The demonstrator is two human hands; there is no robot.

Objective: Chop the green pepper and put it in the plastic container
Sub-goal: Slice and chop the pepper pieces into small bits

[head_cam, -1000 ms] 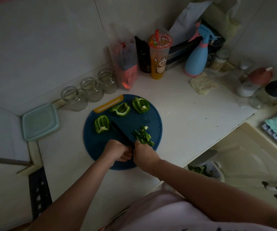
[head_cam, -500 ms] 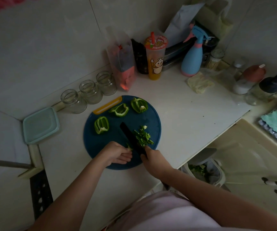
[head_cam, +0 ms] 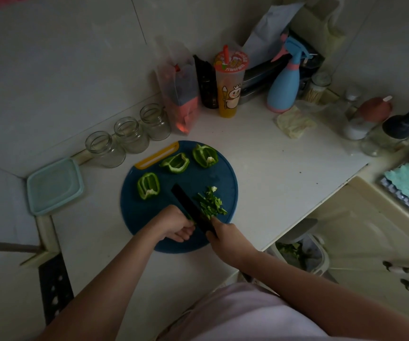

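Blue board [head_cam: 193, 178] on counter [head_cam: 260, 173]: chopped pepper [head_cam: 212, 204] beside knife [head_cam: 188, 205], beyond right grip [head_cam: 225, 238].

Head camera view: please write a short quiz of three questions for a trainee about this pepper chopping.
1. True or false: the chopped pepper pile lies in the plastic container.
2. How many large uncut pepper pieces lie on the cutting board? A two, B three, C five.
3. Fill in: the knife is gripped by the ___ hand.
Key: 1 false, it lies on the board; 2 B; 3 right hand.
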